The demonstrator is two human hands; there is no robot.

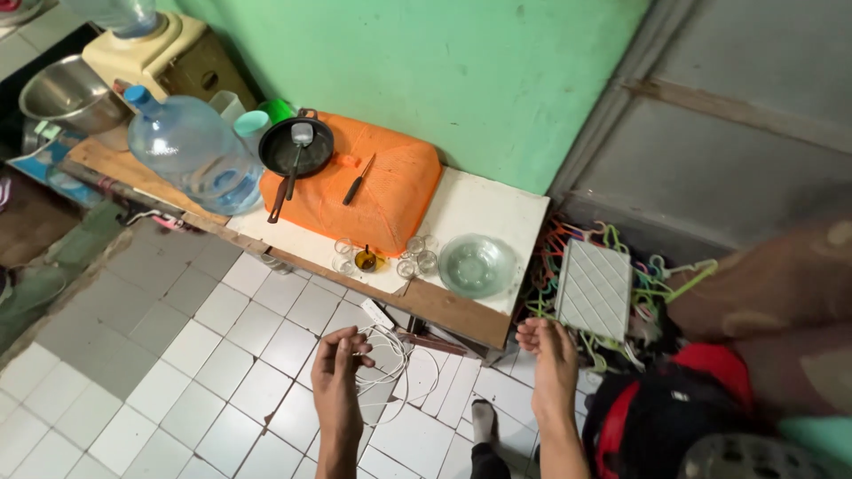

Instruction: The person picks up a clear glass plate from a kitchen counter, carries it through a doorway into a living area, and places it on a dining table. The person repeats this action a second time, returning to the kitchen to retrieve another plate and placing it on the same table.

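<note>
Cable (401, 362), white and thin, lies in loose loops on the tiled floor (177, 355) just in front of the bench (484, 202), below its front edge. One end runs up to a white power strip (377, 312) that rests under that edge.

From the head view, we judge that the cable is being gathered. The loops are still spread out, so this looks like an early stage. A further pull would call for a firm pinch on one strand and a free hand to guide the slack, so that the loops do not tangle or tug the strip.

Our left hand (342, 371) hangs in front of the bench with its fingers (357, 341) curled halfway in, and they close loosely on a strand at the near side of the loops. Our right hand (552, 355) is held below the right corner of the bench. Its palm is flat, its fingers are stretched wide apart, and it holds nothing and touches nothing.

On the bench stand a glass bowl (477, 263) and some small glasses (417, 253) near the front edge. Behind them is an orange cover (395, 200) with a pan (295, 146) and a knife (359, 179) on top. A large water bottle (191, 151) stands at the left end. Right of the bench lies a heap of coloured hangers (643, 279), and a red and black bag (657, 408) sits nearer to us.
</note>
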